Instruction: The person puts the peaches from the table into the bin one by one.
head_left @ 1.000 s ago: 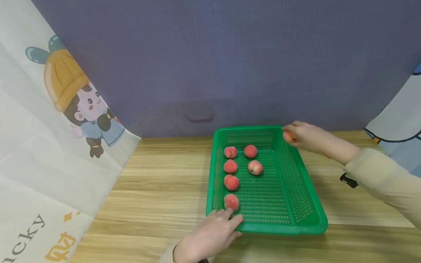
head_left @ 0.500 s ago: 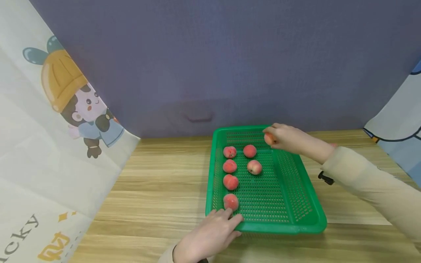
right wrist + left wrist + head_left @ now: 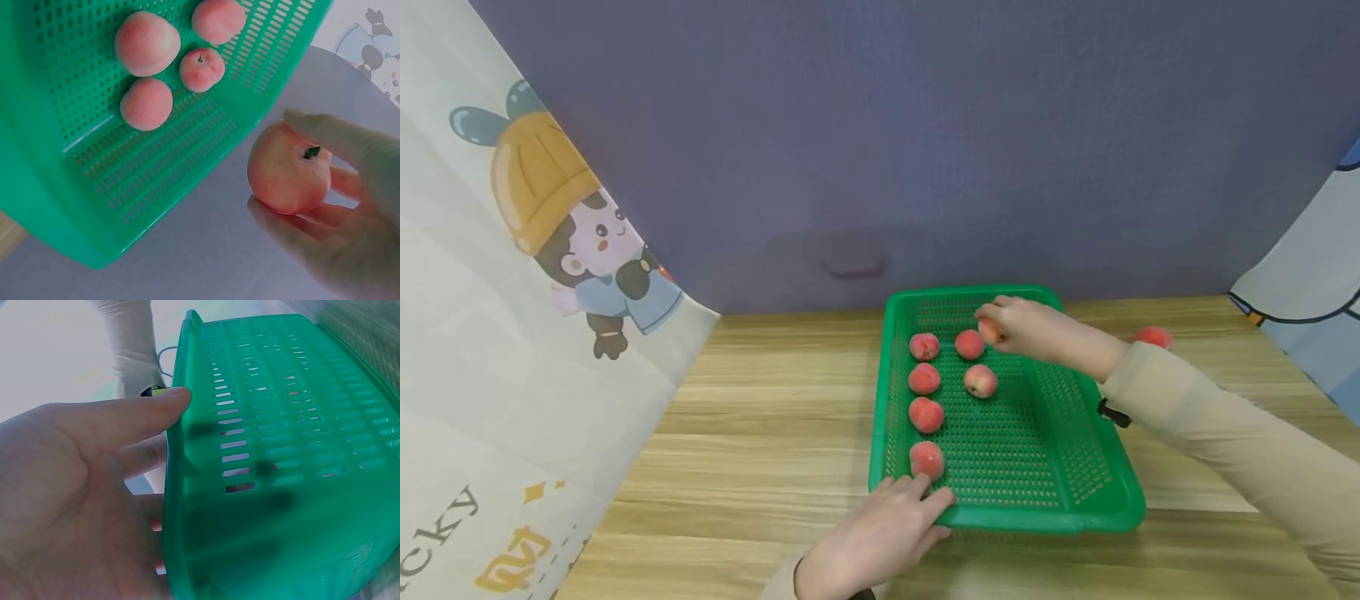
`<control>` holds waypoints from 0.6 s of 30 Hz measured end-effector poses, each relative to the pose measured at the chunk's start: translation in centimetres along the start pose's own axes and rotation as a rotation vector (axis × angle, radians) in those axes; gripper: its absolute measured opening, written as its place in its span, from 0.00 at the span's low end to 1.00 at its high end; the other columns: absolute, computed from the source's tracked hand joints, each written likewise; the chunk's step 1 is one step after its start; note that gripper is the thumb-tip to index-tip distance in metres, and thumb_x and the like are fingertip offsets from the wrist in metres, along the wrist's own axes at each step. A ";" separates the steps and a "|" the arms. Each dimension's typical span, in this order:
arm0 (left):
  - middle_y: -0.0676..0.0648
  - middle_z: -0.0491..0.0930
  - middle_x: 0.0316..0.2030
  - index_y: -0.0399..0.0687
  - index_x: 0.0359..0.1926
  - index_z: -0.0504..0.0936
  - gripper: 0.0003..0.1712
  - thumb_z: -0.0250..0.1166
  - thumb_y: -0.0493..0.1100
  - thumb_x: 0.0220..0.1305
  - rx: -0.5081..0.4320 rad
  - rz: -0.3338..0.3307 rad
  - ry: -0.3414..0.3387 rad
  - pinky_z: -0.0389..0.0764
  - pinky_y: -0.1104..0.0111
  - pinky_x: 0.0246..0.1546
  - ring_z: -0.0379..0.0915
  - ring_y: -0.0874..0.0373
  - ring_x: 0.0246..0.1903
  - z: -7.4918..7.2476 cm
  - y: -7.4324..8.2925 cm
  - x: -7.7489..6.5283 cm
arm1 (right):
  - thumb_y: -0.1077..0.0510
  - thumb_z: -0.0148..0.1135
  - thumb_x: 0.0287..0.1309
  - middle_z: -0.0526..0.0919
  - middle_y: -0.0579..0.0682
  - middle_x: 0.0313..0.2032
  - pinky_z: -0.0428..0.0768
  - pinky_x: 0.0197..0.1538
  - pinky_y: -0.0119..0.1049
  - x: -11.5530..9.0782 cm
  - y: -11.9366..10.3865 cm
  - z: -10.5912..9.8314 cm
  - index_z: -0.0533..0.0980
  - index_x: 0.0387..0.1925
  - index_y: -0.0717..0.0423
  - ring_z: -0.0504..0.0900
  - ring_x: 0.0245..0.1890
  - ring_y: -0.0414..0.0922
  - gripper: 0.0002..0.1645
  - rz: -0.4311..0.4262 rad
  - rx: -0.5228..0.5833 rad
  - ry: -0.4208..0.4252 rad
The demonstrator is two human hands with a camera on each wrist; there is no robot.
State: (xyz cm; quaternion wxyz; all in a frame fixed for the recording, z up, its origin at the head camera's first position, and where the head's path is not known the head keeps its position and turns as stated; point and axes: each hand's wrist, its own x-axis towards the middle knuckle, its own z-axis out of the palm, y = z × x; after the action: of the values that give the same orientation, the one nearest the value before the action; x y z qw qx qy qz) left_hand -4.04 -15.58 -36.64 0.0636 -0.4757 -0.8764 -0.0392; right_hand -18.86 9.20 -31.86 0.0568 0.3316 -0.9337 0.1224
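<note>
A green plastic basket (image 3: 1015,521) with slotted walls stands on the wooden table. My left hand (image 3: 880,533) grips its near left corner, fingers over the rim; in the left wrist view the thumb (image 3: 144,419) lies against the outer wall. Between the fingers of my right hand (image 3: 1037,331) is a peach (image 3: 287,172) with a bit of green at its stem. That hand hovers over the far part of the basket. Inside, several peaches make a column along the left wall, the nearest peach (image 3: 927,460) by my left fingertips. Beside the column lie a far peach (image 3: 970,344) and a paler peach (image 3: 981,381).
Another peach (image 3: 1153,337) lies on the table (image 3: 760,433) right of the basket, partly behind the right sleeve. A grey-blue panel (image 3: 880,150) rises along the table's back edge. A cartoon-printed sheet (image 3: 490,333) borders the left.
My right hand has carried its peach leftward from the basket's far right corner to beside the far peach of the second column. The loose peach on the right has come into sight. My left hand stays put.
</note>
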 end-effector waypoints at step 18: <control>0.55 0.70 0.30 0.52 0.42 0.72 0.14 0.59 0.51 0.57 0.003 0.000 -0.010 0.61 0.80 0.26 0.65 0.69 0.25 0.0 0.0 0.0 | 0.66 0.64 0.45 0.74 0.57 0.35 0.73 0.32 0.37 1.3 -2.1 1.8 0.71 0.46 0.65 0.74 0.31 0.47 0.23 0.034 0.066 -0.136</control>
State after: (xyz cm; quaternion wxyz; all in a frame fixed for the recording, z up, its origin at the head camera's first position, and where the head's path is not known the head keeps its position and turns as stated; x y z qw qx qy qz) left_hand -4.05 -15.57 -36.65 0.0600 -0.4760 -0.8767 -0.0357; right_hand -18.55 6.35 -32.93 -0.0201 0.3248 -0.9364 0.1314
